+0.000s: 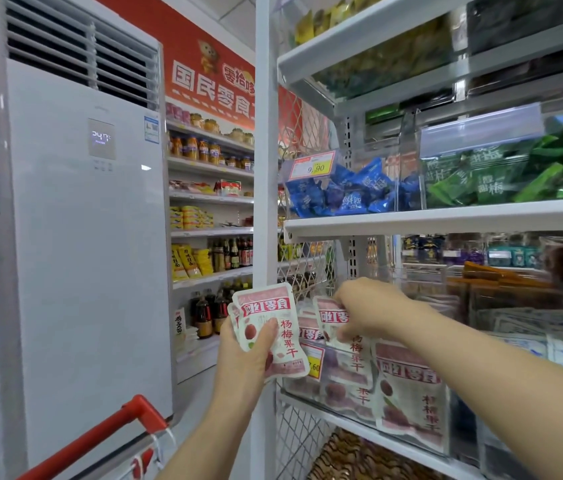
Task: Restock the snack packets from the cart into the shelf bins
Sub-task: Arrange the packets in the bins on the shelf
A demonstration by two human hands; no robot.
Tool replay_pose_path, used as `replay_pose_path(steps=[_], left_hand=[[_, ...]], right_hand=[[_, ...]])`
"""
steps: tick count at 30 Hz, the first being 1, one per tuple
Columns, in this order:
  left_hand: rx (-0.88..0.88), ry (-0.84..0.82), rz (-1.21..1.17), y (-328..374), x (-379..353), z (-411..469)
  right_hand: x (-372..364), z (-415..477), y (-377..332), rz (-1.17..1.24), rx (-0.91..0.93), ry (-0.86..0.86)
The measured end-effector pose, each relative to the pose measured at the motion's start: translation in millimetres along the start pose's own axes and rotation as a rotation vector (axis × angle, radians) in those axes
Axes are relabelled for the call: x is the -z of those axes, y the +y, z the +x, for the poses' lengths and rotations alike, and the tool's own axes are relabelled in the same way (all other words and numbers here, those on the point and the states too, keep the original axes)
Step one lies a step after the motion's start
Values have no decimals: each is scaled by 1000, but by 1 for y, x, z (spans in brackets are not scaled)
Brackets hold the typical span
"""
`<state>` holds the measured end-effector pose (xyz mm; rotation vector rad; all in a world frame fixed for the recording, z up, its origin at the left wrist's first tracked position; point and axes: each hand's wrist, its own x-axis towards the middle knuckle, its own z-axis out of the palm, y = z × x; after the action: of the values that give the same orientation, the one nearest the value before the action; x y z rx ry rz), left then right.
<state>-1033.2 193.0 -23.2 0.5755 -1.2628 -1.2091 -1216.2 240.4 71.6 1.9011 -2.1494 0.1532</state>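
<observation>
Nearby, a tall white air conditioner (89, 237) stood left of the shelf post (262, 168), which rose between the two hands, with the cart handle (124, 432) below. The clear bin (342, 393) held pink-and-white packets printed with red fruit. The left hand (249, 346) gripped a stack of packets (268, 308) beside the post; the right hand (372, 306) pinched one packet (329, 315) over the bin.

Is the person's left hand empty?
No, the left hand grips a few pink-and-white snack packets, thumb curled over the front one.
</observation>
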Motion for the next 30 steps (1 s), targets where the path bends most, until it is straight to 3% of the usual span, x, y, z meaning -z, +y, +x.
replay_pose_path(steps=[8, 19, 24, 30], left_hand=[[-7, -4, 16, 0, 4, 1], [10, 12, 41, 4, 17, 0], [-1, -9, 36, 7, 14, 3], [17, -23, 18, 2, 6, 1]], right_hand=[[1, 3, -12, -221, 41, -115], [-3, 6, 3, -72, 67, -311], [-5, 2, 14, 86, 89, -220], [-10, 6, 18, 79, 129, -242]])
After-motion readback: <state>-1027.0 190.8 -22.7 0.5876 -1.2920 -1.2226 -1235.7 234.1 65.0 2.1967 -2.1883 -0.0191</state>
